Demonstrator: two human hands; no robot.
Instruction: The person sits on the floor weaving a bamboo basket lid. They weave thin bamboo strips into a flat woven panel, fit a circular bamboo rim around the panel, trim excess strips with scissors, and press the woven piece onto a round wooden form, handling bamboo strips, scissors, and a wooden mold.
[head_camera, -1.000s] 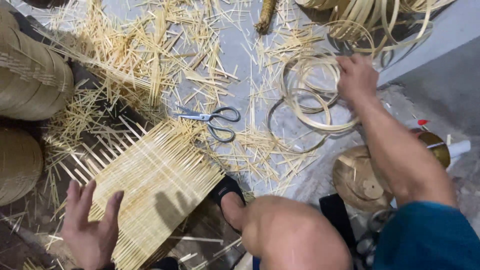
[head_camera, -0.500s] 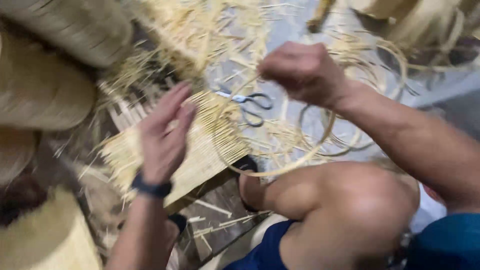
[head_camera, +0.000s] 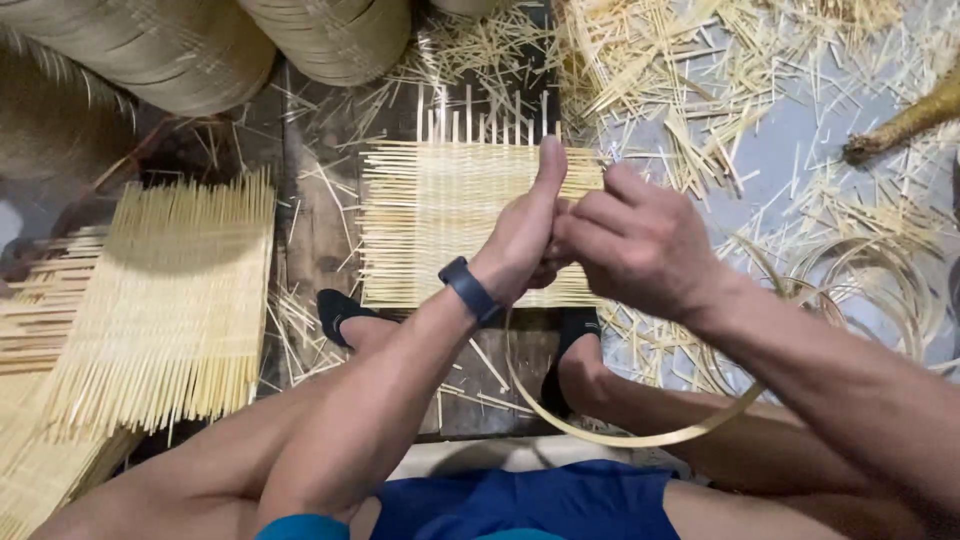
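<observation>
Hands meet in the middle of the view, just above a woven mat. The left hand (head_camera: 525, 235) is curled shut with its thumb sticking straight up, and it wears a dark band (head_camera: 470, 290) on the wrist. The right hand (head_camera: 635, 240) is closed too, with its fingers folded and pressed against the left one. Both hands grip the ends of a thin bamboo strip bent into a hoop (head_camera: 640, 435). The hoop hangs down from the hands in a big loop, over the person's legs and near one foot in a black sock (head_camera: 575, 345). The other black sock (head_camera: 340, 310) sits to the left, at the near edge of the mat.

Under the hands, the small woven mat (head_camera: 440, 215) lies flat on a dark wooden board (head_camera: 315, 190) on the floor. Loose stick ends poke out past its far edge. A bigger woven mat (head_camera: 170, 310) lies well to the left. More thin hoops (head_camera: 870, 285) lie on the floor to the right, mixed with many scattered bamboo slivers (head_camera: 680, 90). Round woven baskets (head_camera: 330, 35) stand along the far edge of the floor. The person wears blue shorts (head_camera: 520, 500).
</observation>
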